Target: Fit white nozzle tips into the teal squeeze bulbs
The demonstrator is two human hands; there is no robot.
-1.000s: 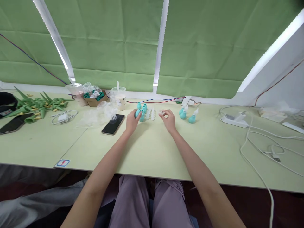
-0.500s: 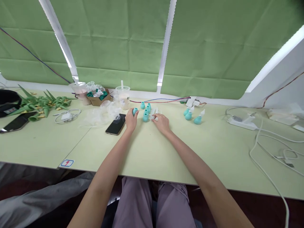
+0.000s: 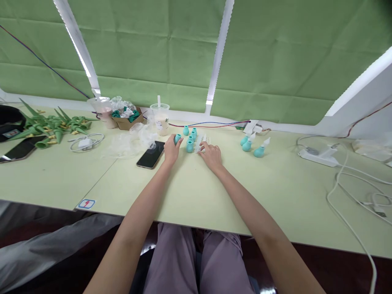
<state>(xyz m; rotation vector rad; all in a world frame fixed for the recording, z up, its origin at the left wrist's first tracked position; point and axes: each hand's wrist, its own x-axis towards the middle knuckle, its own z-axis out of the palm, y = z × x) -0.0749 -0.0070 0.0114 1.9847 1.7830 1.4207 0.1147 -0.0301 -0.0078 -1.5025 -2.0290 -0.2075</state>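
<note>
My left hand [image 3: 172, 150] is closed around a teal rubber bulb [image 3: 177, 139], its open mouth facing up. Several more teal bulbs [image 3: 190, 146] stand upright in a cluster between my hands. Just right of them lie translucent white nozzle tips [image 3: 200, 139], partly covered by my right hand [image 3: 212, 156]. The thumb and fingers of that hand pinch at one of the nearest tips. Farther right, several bulbs with nozzles fitted [image 3: 259, 151] rest on the table, leaning over.
A black phone [image 3: 151, 155] lies left of my left hand, beside crumpled clear plastic bags [image 3: 128, 143]. Behind are a drink cup with a straw [image 3: 161, 120] and a small cardboard box [image 3: 125, 122]. A power strip with cables [image 3: 318, 157] is at right, green plastic pieces [image 3: 55, 126] at left.
The view has shifted slightly, moving the table's things up and a little right in it. My left hand still holds the bulb; my right hand stays at the nozzle tips.
</note>
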